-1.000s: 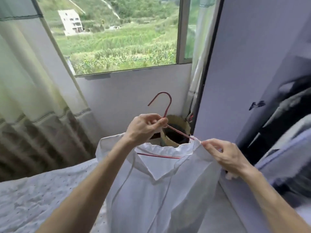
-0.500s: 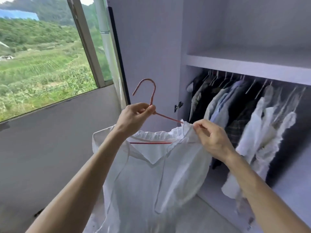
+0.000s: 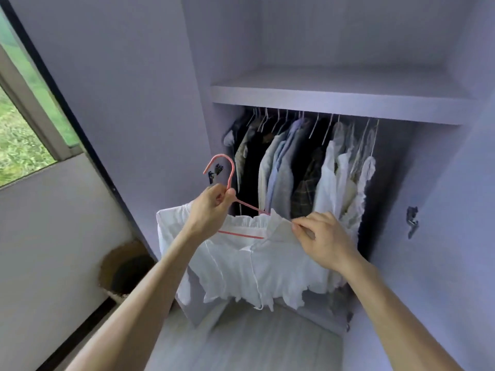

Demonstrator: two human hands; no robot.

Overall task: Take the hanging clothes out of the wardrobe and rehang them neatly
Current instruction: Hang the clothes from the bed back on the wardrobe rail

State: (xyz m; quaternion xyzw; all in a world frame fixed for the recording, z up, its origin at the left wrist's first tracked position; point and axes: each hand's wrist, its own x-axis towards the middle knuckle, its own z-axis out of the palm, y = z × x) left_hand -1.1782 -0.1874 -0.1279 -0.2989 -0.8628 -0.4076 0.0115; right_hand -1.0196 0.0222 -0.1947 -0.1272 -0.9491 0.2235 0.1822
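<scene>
A white shirt (image 3: 249, 269) with a ruffled collar hangs on a pink hanger (image 3: 227, 172) held in front of the open wardrobe (image 3: 334, 103). My left hand (image 3: 211, 207) grips the hanger at the base of its hook. My right hand (image 3: 324, 239) pinches the shirt's right shoulder edge. Behind them, several dark, blue, plaid and white clothes (image 3: 302, 172) hang from a rail hidden under the wardrobe shelf.
The wardrobe's left door (image 3: 120, 103) stands open beside the window (image 3: 18, 129). A round woven basket (image 3: 126, 269) sits on the floor by the wall at the left. A hinge (image 3: 412, 220) sticks out on the wardrobe's right side.
The view has swung right from the window and bed to face the wardrobe. Both hands have carried the shirt on its hanger toward the hanging clothes, keeping the same grip.
</scene>
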